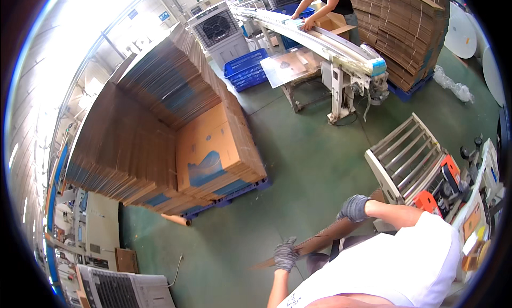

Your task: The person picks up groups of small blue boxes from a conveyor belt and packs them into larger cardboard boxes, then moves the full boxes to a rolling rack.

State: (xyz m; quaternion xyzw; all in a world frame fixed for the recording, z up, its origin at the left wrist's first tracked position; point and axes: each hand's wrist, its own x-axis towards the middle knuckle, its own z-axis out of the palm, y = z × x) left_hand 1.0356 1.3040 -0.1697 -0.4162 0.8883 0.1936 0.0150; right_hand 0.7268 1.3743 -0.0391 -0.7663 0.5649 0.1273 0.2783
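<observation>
Closest in the head view is one white shirt (378,262), with two forearms reaching out from it. I see two grey-gloved hands, set apart: the left hand (286,254) is clamped on the near end of one flat cardboard piece (325,237), and the right hand (353,208) is closed on its edge farther along. That piece slants between them, just in front of the body, above the green floor (277,201). To the right stands one roller frame (408,159), with two orange machine parts (426,202) beside it. I count two big stacks of flattened cardboard, one ahead on the left (210,140), one at the back (397,33), each on a blue pallet. One co-worker (335,1) has both hands over a long conveyor (320,40); one blue basket (246,68) sits to its left.
</observation>
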